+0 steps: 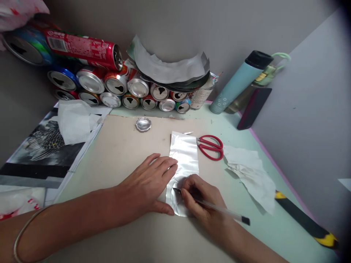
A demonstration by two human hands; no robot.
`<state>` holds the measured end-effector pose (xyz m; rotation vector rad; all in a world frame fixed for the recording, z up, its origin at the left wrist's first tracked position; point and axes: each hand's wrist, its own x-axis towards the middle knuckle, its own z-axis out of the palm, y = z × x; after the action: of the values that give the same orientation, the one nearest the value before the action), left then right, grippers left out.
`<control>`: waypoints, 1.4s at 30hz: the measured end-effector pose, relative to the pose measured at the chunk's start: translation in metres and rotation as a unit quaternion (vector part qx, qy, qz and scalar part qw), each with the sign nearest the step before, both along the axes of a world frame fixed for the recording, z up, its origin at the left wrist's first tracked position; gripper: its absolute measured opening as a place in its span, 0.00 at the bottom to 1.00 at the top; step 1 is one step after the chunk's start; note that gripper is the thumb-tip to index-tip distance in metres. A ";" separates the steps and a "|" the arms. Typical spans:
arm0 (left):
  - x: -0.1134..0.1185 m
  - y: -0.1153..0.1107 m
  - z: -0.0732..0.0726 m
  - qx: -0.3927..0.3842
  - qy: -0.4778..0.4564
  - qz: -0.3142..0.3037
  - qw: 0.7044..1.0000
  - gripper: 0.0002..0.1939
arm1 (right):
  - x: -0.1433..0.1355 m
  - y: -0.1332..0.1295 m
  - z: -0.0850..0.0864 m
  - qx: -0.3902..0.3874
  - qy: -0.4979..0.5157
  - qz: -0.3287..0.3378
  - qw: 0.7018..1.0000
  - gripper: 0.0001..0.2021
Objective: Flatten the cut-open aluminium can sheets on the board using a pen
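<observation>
Nearest to me, low in the frame, both forearms come in from the bottom edge and meet on a shiny, silver, rectangular strip of thin sheet metal lying at the centre on a tan cardboard mat that covers the pale green bench. That strip's long axis runs away from me, tilted slightly, its near end between my hands and its far end pointing toward the upper middle of the frame.

My left hand lies flat, fingers spread and pressed down, fingertips on the strip's left edge, thumb by its near corner. My right hand is pinched around a slim clear pen with a black cap; its tip touches the strip's lower part, so this hand is the nearer to the working spot.

Just right of the strip's far end lie red-handled scissors, touching or nearly so. Further right sits a crumpled white tissue, then a black-and-yellow tool handle. Beyond the strip rests a small round silver can end, and a stack of drink cans fills the upper left.
</observation>
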<state>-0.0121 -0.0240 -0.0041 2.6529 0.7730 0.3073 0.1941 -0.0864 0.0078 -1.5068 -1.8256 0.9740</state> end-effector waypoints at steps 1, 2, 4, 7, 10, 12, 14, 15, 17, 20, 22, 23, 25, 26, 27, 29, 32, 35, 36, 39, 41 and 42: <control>0.000 0.000 -0.003 0.004 -0.004 0.002 1.000 0.49 | 0.000 0.000 0.000 0.003 -0.004 -0.005 1.000 0.08; 0.000 0.000 -0.005 0.010 -0.010 0.003 1.000 0.50 | 0.000 0.000 -0.001 0.006 -0.007 -0.010 1.000 0.08; 0.000 -0.001 -0.010 0.021 -0.021 0.008 1.000 0.51 | -0.001 0.000 -0.002 0.011 -0.013 -0.017 1.000 0.08; 0.000 -0.001 -0.012 0.025 -0.024 0.008 0.999 0.52 | -0.001 0.000 -0.002 0.016 -0.019 -0.024 0.999 0.08; 0.001 -0.001 -0.005 0.007 -0.005 0.003 1.000 0.50 | -0.001 0.000 -0.002 0.016 -0.024 -0.027 0.999 0.09; 0.001 0.000 -0.001 -0.003 0.004 -0.001 1.000 0.49 | -0.001 0.000 -0.002 0.017 -0.024 -0.027 0.999 0.09; 0.001 0.001 0.001 -0.003 0.003 0.000 1.000 0.49 | -0.001 0.000 -0.002 0.020 -0.017 -0.019 0.999 0.08; 0.001 0.001 0.001 -0.002 0.003 -0.001 1.000 0.50 | 0.000 0.000 -0.001 0.020 -0.012 -0.012 1.000 0.08; 0.001 0.001 0.001 -0.002 0.007 -0.003 1.000 0.49 | 0.000 0.000 0.000 0.016 0.001 0.003 1.000 0.08; 0.001 0.001 0.001 -0.005 0.012 -0.001 1.000 0.49 | 0.000 0.000 0.003 -0.004 0.021 0.028 0.999 0.09; 0.000 0.001 0.002 -0.008 0.013 0.001 1.000 0.50 | 0.001 0.000 0.005 -0.019 0.033 0.046 0.998 0.09; 0.000 0.001 0.002 -0.009 0.013 0.001 1.000 0.50 | 0.001 0.001 0.006 -0.026 0.038 0.055 0.997 0.09; 0.000 0.001 0.002 -0.010 0.010 0.003 1.000 0.49 | 0.002 0.001 0.009 -0.037 0.041 0.070 0.996 0.09; 0.000 0.001 0.003 -0.011 0.009 0.004 1.000 0.49 | 0.002 0.001 0.010 -0.042 0.041 0.076 0.995 0.09; 0.000 0.001 0.003 -0.012 0.006 0.004 1.000 0.49 | 0.003 0.002 0.011 -0.049 0.039 0.082 0.995 0.09; 0.000 0.001 0.002 -0.012 0.003 0.001 1.000 0.49 | 0.004 0.002 0.013 -0.063 0.035 0.092 0.993 0.09; -0.001 0.001 -0.001 -0.007 -0.001 -0.002 1.000 0.49 | 0.005 0.002 0.014 -0.075 0.029 0.096 0.992 0.09; -0.001 0.000 -0.006 0.006 -0.009 0.005 1.000 0.50 | 0.004 0.001 0.012 -0.066 0.033 0.089 0.993 0.10; -0.001 0.000 -0.007 0.009 -0.009 0.007 1.000 0.50 | 0.004 0.001 0.010 -0.062 0.037 0.084 0.994 0.09; 0.000 0.000 -0.008 0.009 -0.007 0.007 1.000 0.50 | 0.002 0.000 0.007 -0.048 0.043 0.065 0.996 0.08; 0.000 0.000 -0.007 0.003 -0.005 0.005 1.000 0.50 | 0.001 0.001 0.005 -0.035 0.037 0.051 0.997 0.08; 0.000 0.000 -0.006 0.002 -0.005 0.006 1.000 0.50 | 0.001 0.001 0.005 -0.028 0.031 0.044 0.998 0.08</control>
<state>-0.0117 -0.0240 -0.0106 2.6492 0.7851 0.3235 0.1952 -0.0854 0.0124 -1.4224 -1.8487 1.1096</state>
